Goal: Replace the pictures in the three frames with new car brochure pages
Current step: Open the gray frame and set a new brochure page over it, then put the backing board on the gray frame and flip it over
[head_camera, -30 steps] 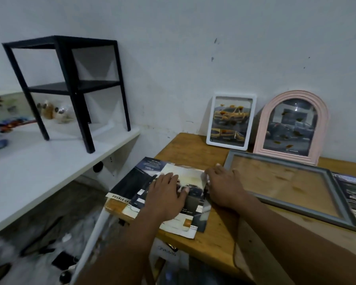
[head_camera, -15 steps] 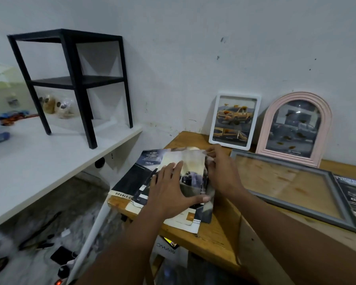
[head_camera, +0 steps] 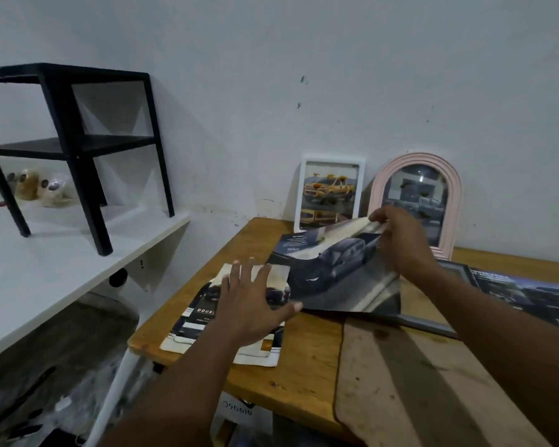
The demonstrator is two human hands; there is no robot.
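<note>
While your left hand [head_camera: 249, 304] lies flat, fingers spread, on the brochure stack [head_camera: 188, 330] at the bench [head_camera: 304, 375] edge, your right hand [head_camera: 400, 240] pinches the car page [head_camera: 336, 269] by its top edge above the grey frame [head_camera: 433, 330].

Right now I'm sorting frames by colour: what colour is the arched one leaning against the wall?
The arched frame is pale pink, seen best in the head view.

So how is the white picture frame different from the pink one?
The white frame is a rectangle; the pink frame has a rounded arch top. The white frame shows bright yellow trucks; the pink frame shows a dark, greyish vehicle. The pink frame looks bigger than the white frame. Both stand leaning against the wall at the back of the wooden table.
</note>
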